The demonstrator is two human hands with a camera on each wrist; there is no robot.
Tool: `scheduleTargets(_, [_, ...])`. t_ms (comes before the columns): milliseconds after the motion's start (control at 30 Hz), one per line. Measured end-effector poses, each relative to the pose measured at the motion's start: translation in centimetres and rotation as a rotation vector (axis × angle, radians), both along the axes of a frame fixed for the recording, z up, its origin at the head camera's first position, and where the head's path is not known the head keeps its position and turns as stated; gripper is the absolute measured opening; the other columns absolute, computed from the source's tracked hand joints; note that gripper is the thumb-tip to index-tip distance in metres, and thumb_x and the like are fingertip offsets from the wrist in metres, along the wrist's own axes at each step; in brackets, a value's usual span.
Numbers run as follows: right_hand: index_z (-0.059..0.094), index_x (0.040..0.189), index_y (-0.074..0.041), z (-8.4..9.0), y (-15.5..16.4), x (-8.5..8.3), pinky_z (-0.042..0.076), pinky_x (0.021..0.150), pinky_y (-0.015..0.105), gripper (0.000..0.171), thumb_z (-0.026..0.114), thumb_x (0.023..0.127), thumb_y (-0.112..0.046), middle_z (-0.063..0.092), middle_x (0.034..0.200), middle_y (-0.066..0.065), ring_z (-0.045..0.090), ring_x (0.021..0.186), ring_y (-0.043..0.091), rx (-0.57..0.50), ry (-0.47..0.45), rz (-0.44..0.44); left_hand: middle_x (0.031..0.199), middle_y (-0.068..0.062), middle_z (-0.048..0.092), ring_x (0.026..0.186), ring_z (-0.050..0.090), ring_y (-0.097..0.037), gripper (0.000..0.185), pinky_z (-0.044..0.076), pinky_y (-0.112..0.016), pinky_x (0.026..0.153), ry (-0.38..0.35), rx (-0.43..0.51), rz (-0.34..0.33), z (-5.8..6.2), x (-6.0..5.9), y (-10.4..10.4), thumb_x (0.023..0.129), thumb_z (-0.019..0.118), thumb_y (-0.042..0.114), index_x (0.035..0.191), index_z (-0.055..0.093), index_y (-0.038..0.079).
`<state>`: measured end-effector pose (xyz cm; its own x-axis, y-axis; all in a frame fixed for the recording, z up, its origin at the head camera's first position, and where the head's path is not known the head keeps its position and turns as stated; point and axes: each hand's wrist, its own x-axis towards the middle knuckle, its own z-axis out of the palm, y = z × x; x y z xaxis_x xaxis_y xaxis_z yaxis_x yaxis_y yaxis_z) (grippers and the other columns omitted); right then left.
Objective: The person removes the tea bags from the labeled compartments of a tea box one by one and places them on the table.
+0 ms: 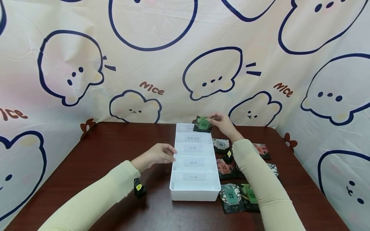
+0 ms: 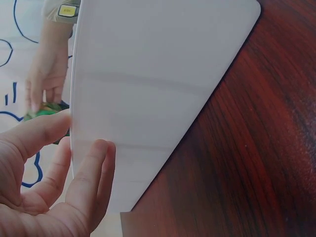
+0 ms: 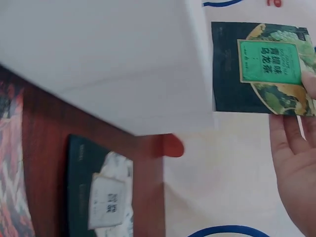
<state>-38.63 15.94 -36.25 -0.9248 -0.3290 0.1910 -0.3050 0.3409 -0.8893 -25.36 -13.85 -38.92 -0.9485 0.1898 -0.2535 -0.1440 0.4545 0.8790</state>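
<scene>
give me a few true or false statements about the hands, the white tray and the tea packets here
1. The right hand holds a green-labelled tea packet over the far end of the white tray. True.
2. The left hand grips a tea packet. False: it holds none; its fingers rest against the tray's left side.
3. More tea packets lie on the table to the right of the tray. True.
4. The tray stands on a white table. False: the table is dark reddish brown wood.
5. The tray is split into labelled compartments. True.
</scene>
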Motion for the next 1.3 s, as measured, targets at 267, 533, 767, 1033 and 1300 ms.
scheduleTargets(267, [0.065,0.105,-0.018,2.2,0.6,1.1,0.052,0.077,0.016,0.015,0.068,0.091,-0.017,0.065,0.098,-0.012,0.061,0.086,0.004,-0.319,0.109,-0.062,0.099,-0.013,0.063,0.083,0.061,-0.022,0.029,0.057,-0.033,0.078,0.000,0.010,0.000,0.2,0.1,0.0,0.077,0.078,0.003,0.104,0.066,0.004])
scheduleTargets(533, [0.063,0.106,-0.019,4.1,1.5,3.4,0.054,0.073,0.018,0.019,0.068,0.090,-0.012,0.068,0.102,-0.008,0.062,0.086,0.005,-0.473,0.126,-0.048,0.099,-0.013,0.063,0.083,0.061,-0.022,0.029,0.057,-0.034,0.081,-0.003,0.001,0.012,0.3,0.2,0.1,0.078,0.078,0.004,0.104,0.066,0.004])
scheduleTargets(767, [0.063,0.107,-0.016,4.7,2.7,6.3,0.048,0.063,0.015,0.017,0.064,0.092,-0.008,0.065,0.100,-0.008,0.056,0.077,0.005,-0.443,0.160,0.000,0.099,-0.014,0.063,0.083,0.061,-0.022,0.032,0.057,-0.033,0.079,-0.001,0.013,0.004,0.2,0.2,0.1,0.078,0.078,0.004,0.107,0.065,0.002])
scheduleTargets(1033, [0.063,0.109,-0.013,3.4,5.1,9.6,0.048,0.065,0.015,0.017,0.065,0.092,-0.014,0.061,0.103,-0.006,0.054,0.076,0.005,-0.277,0.207,-0.056,0.100,-0.013,0.063,0.084,0.061,-0.022,0.032,0.057,-0.034,0.081,-0.007,0.001,0.005,0.0,0.2,0.0,0.078,0.078,0.005,0.107,0.065,0.003])
scheduleTargets(1300, [0.060,0.116,-0.004,1.7,8.7,12.7,0.036,0.045,0.033,0.026,0.064,0.093,-0.015,0.060,0.078,-0.008,0.040,0.053,0.014,-0.131,0.180,-0.122,0.100,-0.012,0.064,0.084,0.060,-0.022,0.030,0.056,-0.032,0.078,-0.010,-0.013,0.005,0.2,0.1,0.0,0.078,0.079,0.005,0.105,0.066,0.005])
